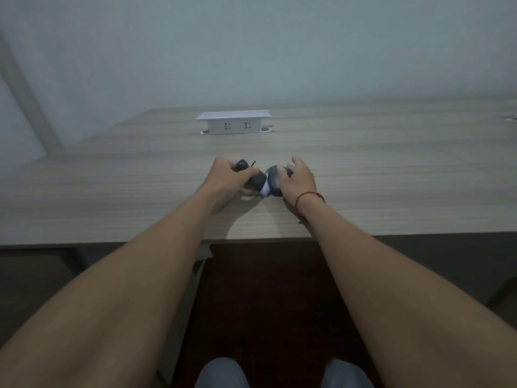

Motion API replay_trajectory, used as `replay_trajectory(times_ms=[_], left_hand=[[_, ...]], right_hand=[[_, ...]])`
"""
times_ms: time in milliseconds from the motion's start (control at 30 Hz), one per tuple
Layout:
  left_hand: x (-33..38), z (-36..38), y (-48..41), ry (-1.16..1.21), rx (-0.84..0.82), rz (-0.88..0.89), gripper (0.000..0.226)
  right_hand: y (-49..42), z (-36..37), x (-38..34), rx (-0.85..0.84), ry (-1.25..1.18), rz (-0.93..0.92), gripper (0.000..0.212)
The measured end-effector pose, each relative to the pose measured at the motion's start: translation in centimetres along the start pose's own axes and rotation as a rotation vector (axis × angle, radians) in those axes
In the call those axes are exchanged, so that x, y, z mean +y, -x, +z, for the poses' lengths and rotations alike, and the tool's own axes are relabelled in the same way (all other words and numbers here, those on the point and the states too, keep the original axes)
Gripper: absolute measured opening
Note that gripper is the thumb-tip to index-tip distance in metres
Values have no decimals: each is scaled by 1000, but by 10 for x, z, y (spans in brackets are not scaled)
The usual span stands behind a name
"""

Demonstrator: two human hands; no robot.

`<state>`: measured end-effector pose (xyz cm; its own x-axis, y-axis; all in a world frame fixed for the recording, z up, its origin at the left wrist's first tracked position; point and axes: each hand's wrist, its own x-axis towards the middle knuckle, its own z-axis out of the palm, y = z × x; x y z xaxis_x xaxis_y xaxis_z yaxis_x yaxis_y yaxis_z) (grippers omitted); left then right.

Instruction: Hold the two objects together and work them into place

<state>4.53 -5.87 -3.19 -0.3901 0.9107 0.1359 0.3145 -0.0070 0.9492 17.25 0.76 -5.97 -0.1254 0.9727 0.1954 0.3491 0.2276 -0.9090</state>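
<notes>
Two hands on dark objects, mid-surface (391, 169) near its front edge. Left hand (223, 177) grips a dark handle-shaped piece (253, 179); right hand (296, 180) curls over a round dark-grey piece (272, 182). Pieces touch, white bit between. White socket box (233, 123) well behind.

Your bare forearms run from the lower corners toward frame centre. Your left hand (223, 175) has its fingers curled in a grip; your right hand (296, 177) cups downward, fingers bent.
</notes>
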Motion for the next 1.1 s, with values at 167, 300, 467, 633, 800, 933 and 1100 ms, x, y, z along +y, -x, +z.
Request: replay_trajectory(times_ms=[167,300,467,633,800,933,1100], left_hand=[[-4,-4,-4,-64,54,37,18],[-11,7,-16,-278,265,111,29],[-9,13,-19,-247,316,152,33],[-7,11,-18,-250,233,181,35],[-14,6,-19,-355,252,175,33],[-11,6,-18,-245,333,207,34],[-22,6,-16,-345,327,154,37]], right_hand=[[3,2,0,-44,-11,-5,73],[10,-2,0,-120,-55,-26,83],[7,-3,2,-116,116,-66,108],[7,-6,2,-166,-4,-42,98],[9,-10,3,-218,-79,-37,89],[6,-11,3,-235,-49,-47,84],[2,-11,4,-253,-8,-31,76]])
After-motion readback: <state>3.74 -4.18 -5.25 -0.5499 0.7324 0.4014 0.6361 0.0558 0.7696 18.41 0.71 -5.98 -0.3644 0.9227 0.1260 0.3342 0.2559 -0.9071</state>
